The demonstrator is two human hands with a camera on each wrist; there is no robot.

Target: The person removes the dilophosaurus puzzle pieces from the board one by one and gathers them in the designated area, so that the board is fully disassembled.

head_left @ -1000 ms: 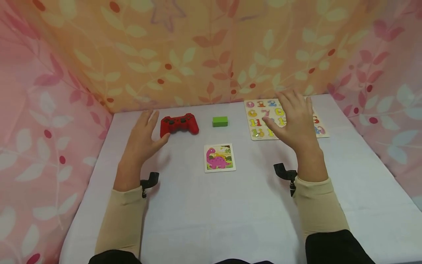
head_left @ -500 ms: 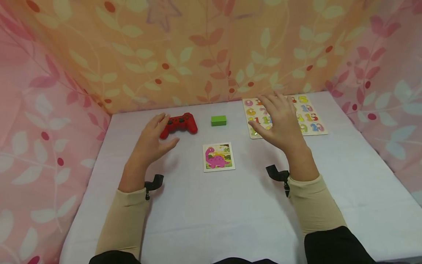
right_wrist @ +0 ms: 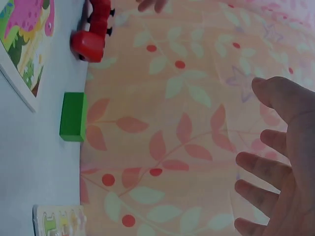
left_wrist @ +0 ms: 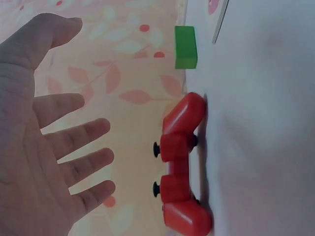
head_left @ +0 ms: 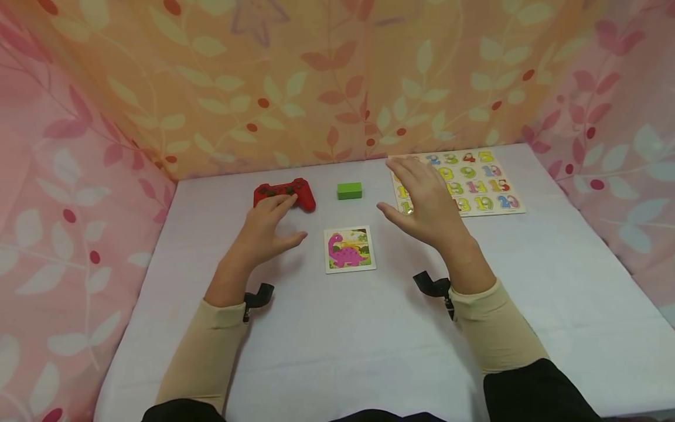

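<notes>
Both hands are raised over the table with fingers spread and nothing in them. My left hand (head_left: 263, 231) is nearest the red game controller (head_left: 287, 192), its fingertips overlapping it in the head view; the left wrist view shows a gap between fingers and controller (left_wrist: 179, 167). My right hand (head_left: 427, 205) overlaps the left part of the number puzzle board (head_left: 482, 186) in the head view. Between the hands lies a square dinosaur picture puzzle (head_left: 350, 250), with a green block (head_left: 350, 191) behind it. The right wrist view also has the green block (right_wrist: 73, 117) at the table's far edge.
A white cloth covers the table (head_left: 337, 340). An orange and pink patterned curtain (head_left: 327, 82) stands along the back edge, with pink curtain sides (head_left: 47, 234) at left and right. Each wrist carries a black camera mount (head_left: 258, 296).
Both hands have moved inward, the left one to the right in front of the controller, the right one to the left, uncovering more of the number board. The objects stay in place.
</notes>
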